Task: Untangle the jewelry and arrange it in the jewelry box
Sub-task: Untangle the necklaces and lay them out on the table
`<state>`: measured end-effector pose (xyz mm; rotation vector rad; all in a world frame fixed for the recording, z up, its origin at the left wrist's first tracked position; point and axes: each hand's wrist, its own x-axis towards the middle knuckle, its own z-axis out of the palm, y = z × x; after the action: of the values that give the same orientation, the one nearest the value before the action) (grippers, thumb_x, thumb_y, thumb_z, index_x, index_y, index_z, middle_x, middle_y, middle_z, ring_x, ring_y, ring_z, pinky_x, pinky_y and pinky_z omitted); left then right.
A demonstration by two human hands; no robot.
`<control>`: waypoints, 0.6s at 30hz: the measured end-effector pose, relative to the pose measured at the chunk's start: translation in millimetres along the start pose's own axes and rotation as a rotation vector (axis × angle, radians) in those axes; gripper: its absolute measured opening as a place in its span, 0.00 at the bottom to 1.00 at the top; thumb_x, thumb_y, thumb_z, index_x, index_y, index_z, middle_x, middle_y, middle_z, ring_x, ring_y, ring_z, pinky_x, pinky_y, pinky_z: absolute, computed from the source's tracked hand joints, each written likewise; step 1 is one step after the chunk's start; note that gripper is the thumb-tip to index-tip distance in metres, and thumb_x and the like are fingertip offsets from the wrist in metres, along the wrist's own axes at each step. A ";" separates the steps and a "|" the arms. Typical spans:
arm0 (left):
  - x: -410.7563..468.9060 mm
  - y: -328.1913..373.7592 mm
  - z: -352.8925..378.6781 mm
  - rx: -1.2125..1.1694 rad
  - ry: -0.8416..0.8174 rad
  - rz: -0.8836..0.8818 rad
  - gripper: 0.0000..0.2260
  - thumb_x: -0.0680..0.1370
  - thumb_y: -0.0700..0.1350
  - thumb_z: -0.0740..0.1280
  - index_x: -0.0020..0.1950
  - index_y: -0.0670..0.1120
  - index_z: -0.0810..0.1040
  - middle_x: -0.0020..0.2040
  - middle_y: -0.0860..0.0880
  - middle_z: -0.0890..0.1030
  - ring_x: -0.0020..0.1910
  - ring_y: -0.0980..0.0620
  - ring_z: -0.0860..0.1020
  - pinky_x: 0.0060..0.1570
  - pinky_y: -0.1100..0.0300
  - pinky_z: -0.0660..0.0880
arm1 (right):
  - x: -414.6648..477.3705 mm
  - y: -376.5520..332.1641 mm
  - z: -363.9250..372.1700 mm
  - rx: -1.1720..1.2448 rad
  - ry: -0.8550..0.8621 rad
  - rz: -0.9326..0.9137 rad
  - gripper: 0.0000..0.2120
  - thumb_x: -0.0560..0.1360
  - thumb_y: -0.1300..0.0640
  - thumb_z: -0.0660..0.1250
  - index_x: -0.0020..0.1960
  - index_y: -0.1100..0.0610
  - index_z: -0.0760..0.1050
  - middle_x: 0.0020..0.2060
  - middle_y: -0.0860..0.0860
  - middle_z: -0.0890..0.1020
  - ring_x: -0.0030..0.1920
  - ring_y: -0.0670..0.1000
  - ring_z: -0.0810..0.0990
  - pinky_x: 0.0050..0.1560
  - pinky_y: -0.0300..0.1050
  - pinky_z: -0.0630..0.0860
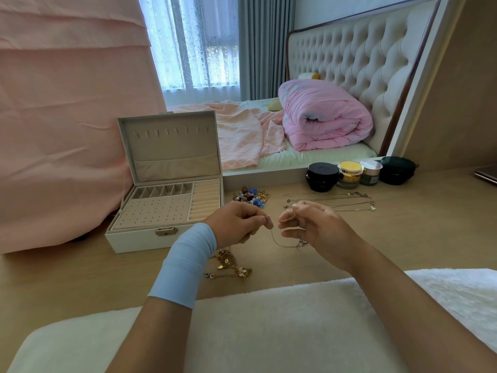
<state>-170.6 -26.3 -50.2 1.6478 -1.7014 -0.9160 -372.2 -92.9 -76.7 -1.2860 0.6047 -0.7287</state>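
Nearest me, below my left wrist, a gold tangle (231, 265) lies on the table (403, 232), not yet touched. Above it my left hand (236, 224) pinches one end of a thin chain (279, 242) between thumb and forefinger; my right hand (312, 224) pinches the other end, and the chain sags between them to a small knot resting on the table. I judge I'm mid-untangle on this one. Next I need to pick that knot open gently, without pulling it tighter. Beyond my hands lie straightened necklaces (336, 203) and a bead heap (251, 196). The box (166, 211) stands open at left, its trays bare.
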 end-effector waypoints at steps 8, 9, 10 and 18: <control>1.5 -0.4 0.2 -0.052 0.100 -0.022 0.09 0.81 0.39 0.63 0.50 0.44 0.83 0.40 0.48 0.84 0.33 0.53 0.80 0.39 0.60 0.79 | -0.4 5.9 -3.2 0.088 -0.219 0.065 0.14 0.75 0.60 0.58 0.44 0.65 0.81 0.43 0.60 0.80 0.42 0.56 0.79 0.43 0.51 0.81; 1.2 0.0 0.0 -0.033 0.108 -0.005 0.08 0.81 0.39 0.64 0.50 0.45 0.83 0.39 0.49 0.85 0.32 0.54 0.79 0.36 0.62 0.78 | -1.0 7.0 -3.3 0.069 -0.238 0.100 0.15 0.76 0.65 0.56 0.47 0.66 0.82 0.43 0.60 0.81 0.41 0.55 0.80 0.40 0.50 0.81; 0.8 1.2 -0.3 -0.008 0.115 0.020 0.08 0.81 0.40 0.64 0.50 0.46 0.83 0.39 0.50 0.85 0.31 0.54 0.78 0.34 0.64 0.75 | -1.8 7.4 -2.4 0.015 -0.238 0.130 0.17 0.77 0.70 0.54 0.49 0.66 0.83 0.44 0.60 0.82 0.40 0.55 0.81 0.37 0.49 0.81; -1.8 10.7 -4.0 0.142 0.163 0.118 0.04 0.76 0.43 0.72 0.47 0.50 0.85 0.35 0.56 0.84 0.27 0.56 0.75 0.34 0.62 0.77 | -3.1 10.1 9.2 -0.241 -0.124 0.109 0.38 0.73 0.60 0.76 0.77 0.44 0.63 0.64 0.45 0.80 0.45 0.60 0.86 0.26 0.42 0.78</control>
<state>-173.6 -24.9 -39.2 1.6435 -1.7634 -0.6006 -365.8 -83.5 -84.9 -1.4955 0.6706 -0.4931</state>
